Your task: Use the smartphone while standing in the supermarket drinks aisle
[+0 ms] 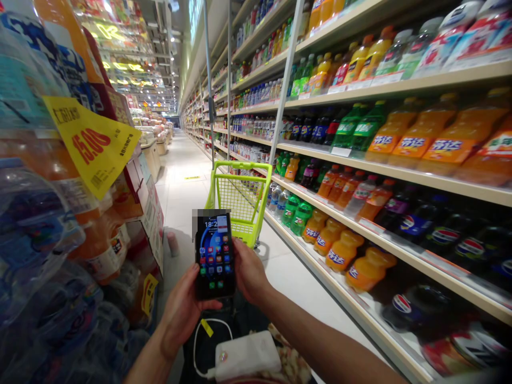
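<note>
A black smartphone (215,256) stands upright in front of me, its lit screen showing a clock and rows of app icons. My left hand (182,314) cradles its lower left side, and my right hand (248,272) grips its right edge. Below the hands, a white power bank (248,356) rests on a dark surface, with a white cable (194,352) looping up from it. The cable's far end is hidden behind my left hand and the phone.
A lime-green shopping cart (242,197) stands beyond the phone on a white tiled aisle floor (188,197). Shelves of bottled soft drinks (400,160) line the right side. Wrapped bottle packs and a yellow price sign (92,144) crowd the left.
</note>
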### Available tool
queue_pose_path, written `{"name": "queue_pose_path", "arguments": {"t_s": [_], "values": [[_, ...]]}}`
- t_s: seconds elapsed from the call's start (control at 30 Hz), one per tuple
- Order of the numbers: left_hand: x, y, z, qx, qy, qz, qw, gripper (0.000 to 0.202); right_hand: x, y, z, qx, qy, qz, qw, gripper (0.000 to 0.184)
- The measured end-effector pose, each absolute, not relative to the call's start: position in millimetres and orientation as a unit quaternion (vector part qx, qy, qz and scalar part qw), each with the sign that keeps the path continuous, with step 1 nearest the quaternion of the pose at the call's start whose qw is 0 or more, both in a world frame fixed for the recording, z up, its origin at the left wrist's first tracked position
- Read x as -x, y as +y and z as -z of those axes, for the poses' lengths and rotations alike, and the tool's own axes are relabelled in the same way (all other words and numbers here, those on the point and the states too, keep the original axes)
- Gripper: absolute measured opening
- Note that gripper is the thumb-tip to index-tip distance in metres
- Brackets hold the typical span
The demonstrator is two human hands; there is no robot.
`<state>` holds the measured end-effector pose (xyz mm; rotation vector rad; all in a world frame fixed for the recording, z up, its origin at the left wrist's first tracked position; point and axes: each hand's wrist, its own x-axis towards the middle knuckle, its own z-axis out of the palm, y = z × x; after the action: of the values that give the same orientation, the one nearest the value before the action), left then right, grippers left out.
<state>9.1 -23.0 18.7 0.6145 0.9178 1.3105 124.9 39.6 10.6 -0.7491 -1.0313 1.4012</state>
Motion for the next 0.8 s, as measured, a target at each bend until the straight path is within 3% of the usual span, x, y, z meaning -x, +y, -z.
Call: {"name": "queue_pose_path", "arguments": {"t_s": [0.8], "values": [[-10.5,-20.6,-18.5,-0.268,0.434,-0.587,0.629,0.012,-118.2,39.9,-11.6,0.307,-0.331,-0.657,0.604,0.017]]}}
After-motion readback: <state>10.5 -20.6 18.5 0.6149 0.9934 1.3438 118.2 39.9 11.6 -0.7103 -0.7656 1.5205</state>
